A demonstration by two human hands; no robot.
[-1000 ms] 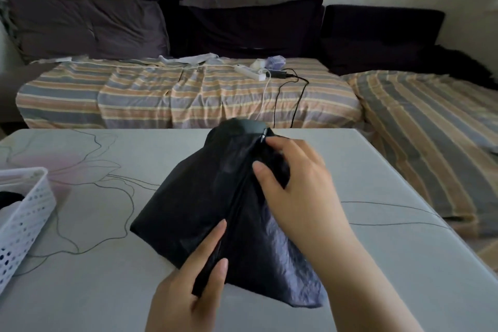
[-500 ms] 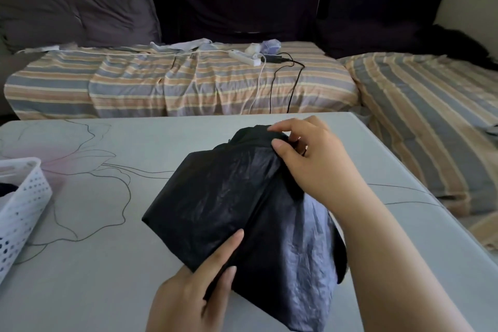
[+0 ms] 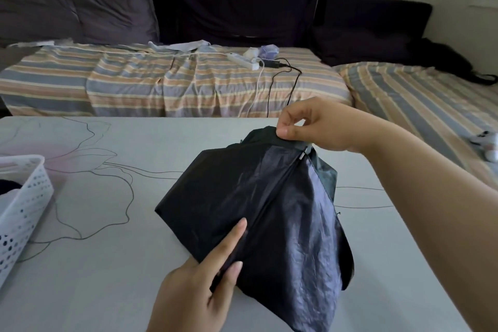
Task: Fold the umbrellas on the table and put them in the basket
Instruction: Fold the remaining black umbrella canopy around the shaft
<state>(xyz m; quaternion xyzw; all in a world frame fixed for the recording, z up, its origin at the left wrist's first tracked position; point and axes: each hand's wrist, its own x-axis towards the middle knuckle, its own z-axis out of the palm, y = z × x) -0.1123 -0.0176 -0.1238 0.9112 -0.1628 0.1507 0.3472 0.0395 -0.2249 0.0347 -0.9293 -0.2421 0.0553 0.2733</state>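
A black umbrella, collapsed with its canopy loose and spread, lies on the grey table in front of me. My right hand pinches a fold of the canopy's far edge near a metal rib tip and lifts it. My left hand holds the near end of the umbrella, forefinger stretched along the fabric, the other fingers tucked under it. A white perforated basket stands at the table's left edge with something dark inside.
Behind the table is a sofa with a striped cover and dark cushions. A white power strip with cables lies on it. The table's right edge runs close to my right arm.
My right hand has moved up and to the right, from lying over the canopy to pinching its far edge. The canopy has spread wider, and a rib tip now shows.
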